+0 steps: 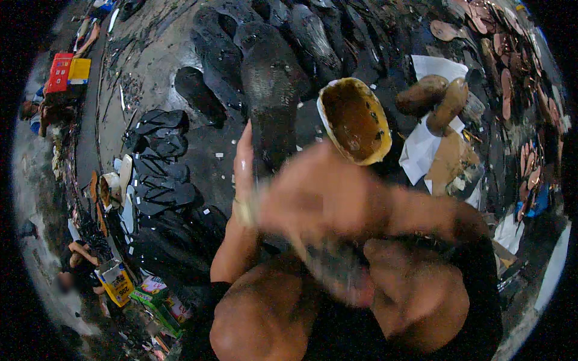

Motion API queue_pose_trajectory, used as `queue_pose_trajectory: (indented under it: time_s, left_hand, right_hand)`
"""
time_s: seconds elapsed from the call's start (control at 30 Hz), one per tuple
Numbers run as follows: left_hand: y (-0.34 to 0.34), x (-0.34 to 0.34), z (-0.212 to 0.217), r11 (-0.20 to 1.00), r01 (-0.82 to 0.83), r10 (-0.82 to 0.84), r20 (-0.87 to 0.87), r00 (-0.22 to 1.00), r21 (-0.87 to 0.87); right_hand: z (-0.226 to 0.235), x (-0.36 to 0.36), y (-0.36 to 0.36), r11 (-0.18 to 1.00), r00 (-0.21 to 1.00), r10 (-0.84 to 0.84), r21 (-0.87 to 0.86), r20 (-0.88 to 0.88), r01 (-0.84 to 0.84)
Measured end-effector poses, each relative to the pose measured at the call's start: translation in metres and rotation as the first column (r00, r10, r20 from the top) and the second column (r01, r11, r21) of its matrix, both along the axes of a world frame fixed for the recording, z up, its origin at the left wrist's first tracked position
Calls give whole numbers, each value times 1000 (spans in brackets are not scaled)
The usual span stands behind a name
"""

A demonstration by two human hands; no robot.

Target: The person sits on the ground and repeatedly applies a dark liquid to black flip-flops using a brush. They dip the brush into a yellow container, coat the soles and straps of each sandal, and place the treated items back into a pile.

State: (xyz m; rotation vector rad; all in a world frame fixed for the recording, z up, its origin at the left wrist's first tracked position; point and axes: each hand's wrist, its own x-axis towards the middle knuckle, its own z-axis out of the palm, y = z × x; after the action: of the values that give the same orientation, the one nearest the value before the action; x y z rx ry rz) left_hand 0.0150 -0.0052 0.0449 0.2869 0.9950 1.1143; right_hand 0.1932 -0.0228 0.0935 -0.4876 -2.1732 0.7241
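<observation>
– One dark sole, main item. Where?
– Upper middle, just beyond the hands.
– Grip?
– Left hand: fingers stretched up along the sole's left edge; can't tell if it's gripping. Right hand: motion blur, crossing in front of the near end; can't tell if clenched or what it's holding.
– Next out?
– Pale tub right of the sole, brown stuff inside. More dark soles at the top.
– Right side?
– Two brown shoe-shaped pieces, touching, by white paper. Tan soles farther right.
– Left?
– Black flip-flops, stacked close. Red box near the far edge; another person lower down.
</observation>
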Motion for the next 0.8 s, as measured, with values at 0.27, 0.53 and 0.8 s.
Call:
queue_pose_trajectory:
  time_s: [0.27, 0.53, 0.8]
  left_hand:
    - [6, -16, -15, 981, -94, 0, 488, 873, 167]
    - [12, -36, -36, 992, -82, 60, 217, 974, 96]
    - [91, -11, -43, 993, -78, 80, -17, 997, 83]
  right_hand:
    - [-1, 7, 26, 985, 981, -43, -155, 189, 73]
    - [-44, 9, -8, 985, 981, 148, -65, -124, -157]
    - [-42, 27, -20, 999, 987, -29, 38, 160, 23]
